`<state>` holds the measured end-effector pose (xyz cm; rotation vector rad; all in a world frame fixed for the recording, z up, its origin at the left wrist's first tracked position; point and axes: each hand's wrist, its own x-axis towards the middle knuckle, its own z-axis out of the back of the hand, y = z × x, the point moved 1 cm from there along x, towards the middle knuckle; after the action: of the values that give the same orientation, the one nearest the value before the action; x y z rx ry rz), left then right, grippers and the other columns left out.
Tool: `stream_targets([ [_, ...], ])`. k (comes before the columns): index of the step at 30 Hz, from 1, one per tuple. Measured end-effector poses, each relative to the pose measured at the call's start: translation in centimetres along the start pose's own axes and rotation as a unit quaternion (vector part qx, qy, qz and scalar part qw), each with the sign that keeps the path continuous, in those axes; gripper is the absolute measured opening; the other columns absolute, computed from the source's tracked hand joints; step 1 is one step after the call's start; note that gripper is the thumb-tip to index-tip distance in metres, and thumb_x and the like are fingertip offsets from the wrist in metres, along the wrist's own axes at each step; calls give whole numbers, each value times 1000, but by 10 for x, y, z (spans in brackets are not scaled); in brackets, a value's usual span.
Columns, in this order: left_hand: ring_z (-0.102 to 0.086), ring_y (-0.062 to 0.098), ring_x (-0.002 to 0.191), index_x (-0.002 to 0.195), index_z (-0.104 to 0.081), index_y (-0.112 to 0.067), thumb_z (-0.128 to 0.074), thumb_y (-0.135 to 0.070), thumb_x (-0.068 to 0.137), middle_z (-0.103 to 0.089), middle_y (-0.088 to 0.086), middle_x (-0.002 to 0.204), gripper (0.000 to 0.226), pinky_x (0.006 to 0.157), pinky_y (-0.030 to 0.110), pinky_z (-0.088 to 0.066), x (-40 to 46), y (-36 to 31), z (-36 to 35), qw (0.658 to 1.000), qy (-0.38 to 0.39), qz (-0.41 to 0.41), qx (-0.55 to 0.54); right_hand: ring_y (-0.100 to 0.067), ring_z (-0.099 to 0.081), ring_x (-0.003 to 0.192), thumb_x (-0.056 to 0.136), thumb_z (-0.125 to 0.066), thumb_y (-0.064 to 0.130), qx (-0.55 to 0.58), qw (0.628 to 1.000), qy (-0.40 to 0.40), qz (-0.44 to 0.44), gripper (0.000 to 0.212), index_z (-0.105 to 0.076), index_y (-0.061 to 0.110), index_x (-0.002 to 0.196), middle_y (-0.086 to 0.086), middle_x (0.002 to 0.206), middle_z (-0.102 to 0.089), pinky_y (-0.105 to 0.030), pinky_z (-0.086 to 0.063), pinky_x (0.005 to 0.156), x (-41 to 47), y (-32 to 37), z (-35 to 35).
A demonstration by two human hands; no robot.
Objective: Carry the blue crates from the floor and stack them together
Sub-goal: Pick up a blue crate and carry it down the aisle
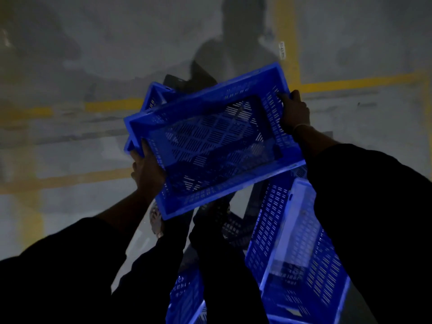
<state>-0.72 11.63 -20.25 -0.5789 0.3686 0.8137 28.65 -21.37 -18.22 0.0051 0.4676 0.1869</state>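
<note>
Blue slatted crate (217,139) is held tilted above the grey floor (70,148), gripped at opposite rims by left hand (146,169) and right hand (295,113); other blue crates (301,249) stand below.

The held crate (215,139) is bright blue, its walls and base pierced with rows of short slots. The crates below (301,244) are the same slotted blue. The floor (93,54) is dull grey, crossed by yellow painted lines (355,83). Both sleeves (374,206) are black.
</note>
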Motion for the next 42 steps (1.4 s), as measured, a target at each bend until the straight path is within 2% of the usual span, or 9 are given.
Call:
stream_targets([
  [3, -53, 62, 93, 162, -4, -18, -54, -30, 85, -23, 30, 145, 93, 72, 59, -47, 6, 6, 40, 996, -11, -83, 14, -49, -55, 94, 84, -61, 3, 18, 1000, -7, 6, 72, -35, 25, 148, -20, 137, -34, -59, -51, 82, -15, 13, 21],
  [6, -51, 60, 91, 162, -2, -11, -59, -12, 87, -22, 35, 145, 95, 66, 52, -42, 13, 11, 86, 992, -14, -122, 37, -49, -55, 94, 83, -61, -1, 31, 999, -15, 11, 77, -33, 23, 150, -20, 140, -31, -56, -52, 81, -40, 30, 48],
  [14, -60, 51, 78, 163, -7, -13, -56, 1, 90, -15, 34, 157, 89, 61, 47, -45, -30, 12, 225, 987, -31, -130, 91, -51, -51, 102, 80, -61, -6, 68, 997, -29, 24, 83, -28, 18, 152, -24, 138, -29, -57, -50, 88, -127, 83, 135],
  [18, -63, 45, 95, 148, -29, -18, -40, -44, 105, -46, 22, 138, 52, 75, 54, -53, -78, 20, 297, 992, -64, -107, 35, -51, -49, 105, 84, -57, -2, 74, 996, -44, 36, 80, -24, 20, 153, -26, 131, -33, -57, -48, 92, -178, 113, 180],
  [21, -67, 33, 85, 125, -37, -29, -28, -75, 96, -66, 10, 109, 55, 70, 42, -47, -118, 29, 350, 993, -95, -75, 1, -49, -47, 105, 88, -51, 1, 80, 993, -64, 65, 72, -26, 19, 153, -27, 128, -38, -55, -47, 87, -218, 139, 214],
  [24, -65, 37, 84, 135, -34, -24, -39, -58, 103, -56, 15, 124, 47, 69, 46, -50, -153, 51, 387, 990, -110, -81, 34, -48, -45, 109, 90, -48, 4, 88, 987, -85, 102, 67, -28, 16, 152, -28, 130, -39, -55, -45, 88, -249, 165, 238],
  [28, -60, 50, 76, 158, -25, -10, -58, -16, 98, -29, 28, 149, 69, 60, 50, -46, -183, 97, 410, 976, -153, -119, 97, -49, -52, 99, 86, -54, 7, 69, 978, -106, 167, 70, -31, 15, 152, -28, 124, -42, -51, -48, 83, -266, 197, 255],
  [40, -62, 47, 80, 154, -35, -12, -51, -20, 102, -36, 25, 146, 55, 60, 48, -50, -278, 222, 434, 955, -294, 16, 12, -46, -57, 89, 91, -52, 21, 72, 931, -119, 337, 60, -38, 10, 148, -14, 108, -51, -44, -48, 74, -292, 353, 293],
  [42, -63, 47, 83, 152, -37, -13, -51, -20, 102, -39, 24, 145, 53, 61, 48, -50, -292, 247, 439, 948, -315, 43, -4, -46, -54, 76, 86, -49, 6, 47, 901, -139, 407, 64, -36, 5, 149, -23, 109, -49, -45, -50, 66, -296, 388, 291],
])
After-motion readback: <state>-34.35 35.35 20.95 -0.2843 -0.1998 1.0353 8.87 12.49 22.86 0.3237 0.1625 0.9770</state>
